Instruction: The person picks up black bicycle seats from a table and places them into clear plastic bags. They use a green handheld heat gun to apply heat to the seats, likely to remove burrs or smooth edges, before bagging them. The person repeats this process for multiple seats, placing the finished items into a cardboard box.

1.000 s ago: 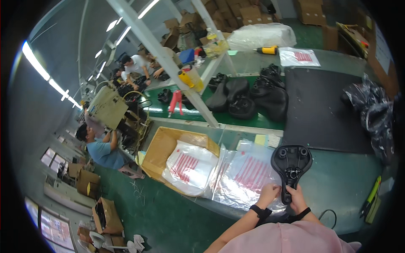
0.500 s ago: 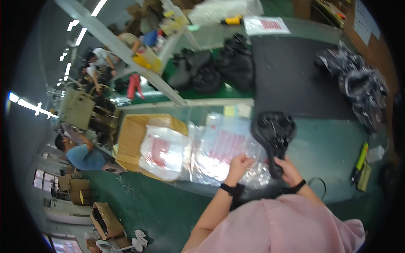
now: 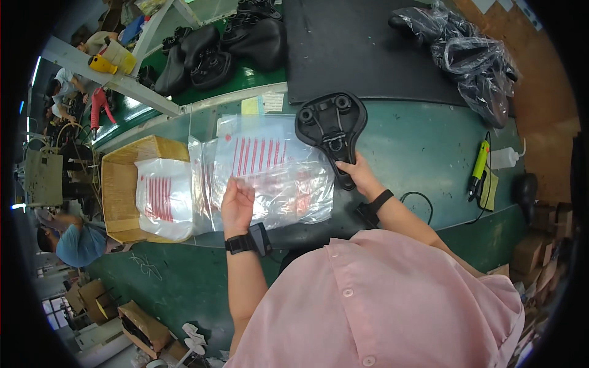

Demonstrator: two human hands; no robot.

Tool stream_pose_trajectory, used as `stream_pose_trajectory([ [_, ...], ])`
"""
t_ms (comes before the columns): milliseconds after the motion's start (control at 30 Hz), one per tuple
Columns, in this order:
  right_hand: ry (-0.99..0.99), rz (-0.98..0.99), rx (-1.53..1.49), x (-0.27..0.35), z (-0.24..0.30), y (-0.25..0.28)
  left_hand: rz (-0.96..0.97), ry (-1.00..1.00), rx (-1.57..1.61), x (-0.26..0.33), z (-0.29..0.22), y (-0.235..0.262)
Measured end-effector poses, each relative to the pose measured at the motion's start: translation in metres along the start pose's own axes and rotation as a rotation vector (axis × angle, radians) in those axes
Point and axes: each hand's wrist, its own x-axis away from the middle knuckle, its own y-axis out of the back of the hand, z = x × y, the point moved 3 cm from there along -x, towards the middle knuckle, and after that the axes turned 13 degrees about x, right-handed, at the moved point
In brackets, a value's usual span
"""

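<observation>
A black bicycle saddle [image 3: 331, 126] is held underside up, its rails and two round springs showing. My right hand [image 3: 360, 176] is closed around its narrow nose, with the wide end pointing away from me. To its left lies a stack of clear plastic bags [image 3: 288, 178] printed with red stripes. My left hand [image 3: 238, 205] rests over the near left part of the stack, fingers curled and pinched at the film of the top bag. Both wrists carry black straps.
Left of the bags stands a yellow-brown box [image 3: 113, 196] with more bags. Beyond are a black mat [image 3: 368, 55], several dark saddles [image 3: 208, 58] and plastic-wrapped saddles [image 3: 472, 67]. A green electric screwdriver [image 3: 479, 165] and white bottle [image 3: 504, 158] lie right. People work at far left.
My left hand has moved left across the bags, away from the saddle, and pinches the film. My right hand still grips the saddle's nose. The view has shifted, showing more of the right side.
</observation>
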Motion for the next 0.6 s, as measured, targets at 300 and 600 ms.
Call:
stream_pose_trajectory([
  [300,0.376,0.009,0.526,0.055,0.073,0.009,-0.011,-0.044,-0.693,0.01,0.037,-0.006],
  [600,0.584,0.112,1.326,0.061,0.055,-0.013,0.156,-0.215,-0.892,0.029,0.038,-0.091],
])
